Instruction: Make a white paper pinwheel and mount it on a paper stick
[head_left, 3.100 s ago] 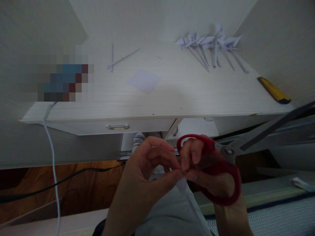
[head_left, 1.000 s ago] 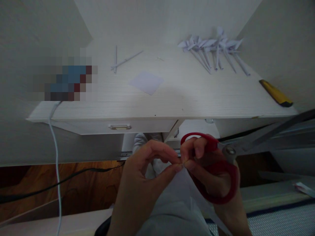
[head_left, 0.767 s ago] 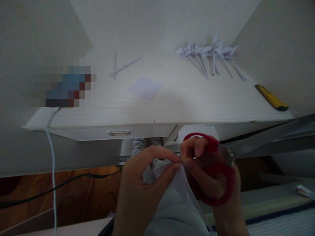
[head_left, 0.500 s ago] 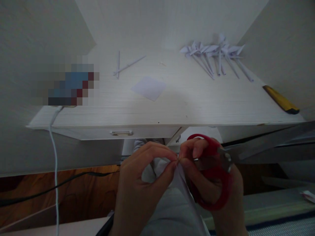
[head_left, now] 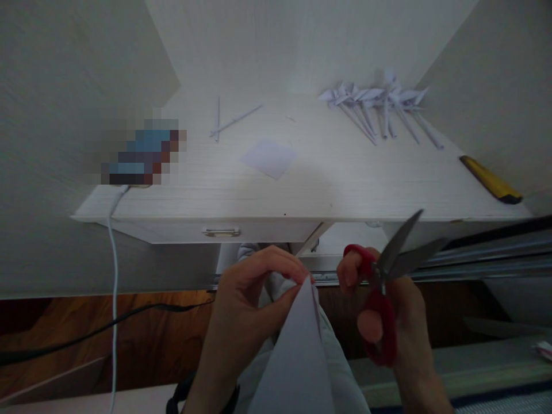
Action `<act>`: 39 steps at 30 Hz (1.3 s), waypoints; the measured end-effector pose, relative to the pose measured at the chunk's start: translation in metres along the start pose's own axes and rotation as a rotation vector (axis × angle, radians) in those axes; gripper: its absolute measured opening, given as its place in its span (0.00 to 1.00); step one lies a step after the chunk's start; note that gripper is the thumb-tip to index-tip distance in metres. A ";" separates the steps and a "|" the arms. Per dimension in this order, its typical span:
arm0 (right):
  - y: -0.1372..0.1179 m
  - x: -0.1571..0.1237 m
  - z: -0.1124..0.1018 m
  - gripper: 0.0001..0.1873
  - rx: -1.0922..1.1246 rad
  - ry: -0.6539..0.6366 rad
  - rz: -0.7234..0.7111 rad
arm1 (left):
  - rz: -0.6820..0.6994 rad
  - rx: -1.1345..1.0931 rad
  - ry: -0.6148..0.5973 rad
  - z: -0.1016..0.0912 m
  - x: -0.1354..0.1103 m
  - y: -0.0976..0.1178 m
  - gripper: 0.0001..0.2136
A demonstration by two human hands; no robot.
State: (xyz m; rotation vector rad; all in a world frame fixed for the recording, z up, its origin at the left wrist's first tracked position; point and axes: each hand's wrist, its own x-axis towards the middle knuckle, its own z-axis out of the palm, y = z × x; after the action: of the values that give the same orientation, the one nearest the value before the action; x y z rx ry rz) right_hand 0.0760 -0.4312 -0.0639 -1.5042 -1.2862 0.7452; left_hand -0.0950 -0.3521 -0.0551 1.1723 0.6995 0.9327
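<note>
Thumb and fingers of my left hand (head_left: pixel 254 299) pinch the top corner of a folded white sheet of paper (head_left: pixel 297 356), which hangs down over my lap. My right hand (head_left: pixel 401 322) is closed on a pair of red-handled scissors (head_left: pixel 382 310), with fingers through both loops. The scissors' blades (head_left: pixel 407 244) are spread apart and point up and to the right, away from the paper. A gap separates my right hand from the sheet.
On the white desk (head_left: pixel 345 195) lie a white paper square (head_left: pixel 271 158), thin paper sticks (head_left: pixel 237 121), paper pinwheels on rolled stems (head_left: pixel 375 98) and a yellow-and-black tool (head_left: pixel 489 178). At left, a blurred-out device (head_left: pixel 142 155) has a white cable (head_left: pixel 114 276) hanging off the edge.
My right hand has left the paper's corner and moved right, and the scissors have turned in it, blades now spread upward. My left hand still pinches the sheet, whose face now shows broadly.
</note>
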 end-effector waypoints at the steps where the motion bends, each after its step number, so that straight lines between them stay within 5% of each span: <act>1: 0.000 0.000 -0.001 0.24 -0.070 0.012 -0.008 | -0.006 -0.015 -0.004 0.000 0.000 0.001 0.08; 10: -0.019 0.007 -0.008 0.14 -0.475 -0.235 -0.151 | -0.007 -0.002 -0.025 0.000 -0.006 0.003 0.08; 20: -0.019 0.003 -0.020 0.09 -0.745 -0.207 -0.347 | 0.028 0.134 0.006 0.007 -0.016 0.009 0.10; 39: -0.027 0.001 -0.017 0.10 -0.739 -0.257 -0.347 | 0.074 0.261 -0.005 0.005 -0.024 0.011 0.09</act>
State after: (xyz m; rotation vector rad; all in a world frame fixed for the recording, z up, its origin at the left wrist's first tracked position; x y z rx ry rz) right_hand 0.0815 -0.4366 -0.0326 -1.7020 -2.1063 0.2333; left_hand -0.1040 -0.3741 -0.0432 1.4382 0.7955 0.9181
